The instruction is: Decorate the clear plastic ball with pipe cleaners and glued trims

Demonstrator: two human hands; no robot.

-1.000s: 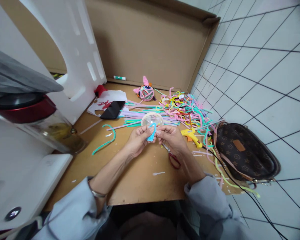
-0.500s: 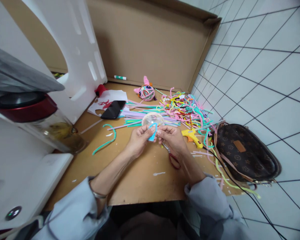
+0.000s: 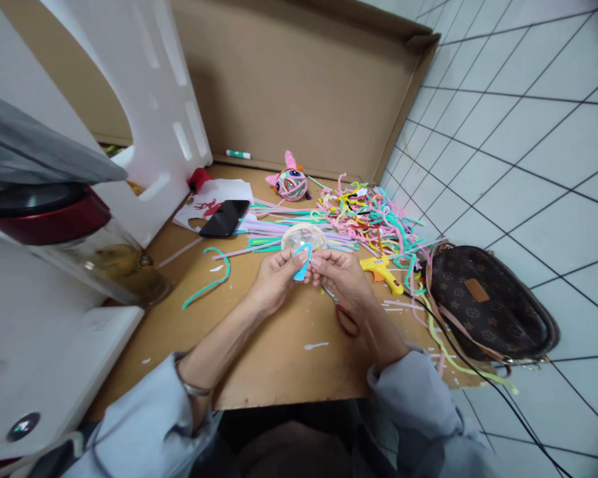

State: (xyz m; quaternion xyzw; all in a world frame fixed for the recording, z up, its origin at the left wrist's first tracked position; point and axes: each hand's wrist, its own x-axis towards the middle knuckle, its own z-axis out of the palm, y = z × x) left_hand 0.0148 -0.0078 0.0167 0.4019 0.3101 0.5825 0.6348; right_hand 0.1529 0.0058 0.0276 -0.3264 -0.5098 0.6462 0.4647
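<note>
A small bright blue pipe-cleaner piece, bent into a narrow loop shape, is pinched between my two hands over the table. My left hand grips its left side between thumb and fingers. On its right edge close the thumb and fingertips of my right hand. Just beyond them lies a clear round piece with a pale rim, partly covered by my fingers. Red-handled scissors lie beneath my right hand, their blades partly hidden. A yellow glue gun rests to the right of that hand.
Straight pipe cleaners lie behind my hands, beside a tangled heap. A pink-eared ball figure, a phone and a marker are farther back. A brown handbag stands right, a glass bottle left.
The blue pipe-cleaner piece tilts slightly between my fingers. Both hands keep their pinch in nearly the same place, and the view has shifted very little.
</note>
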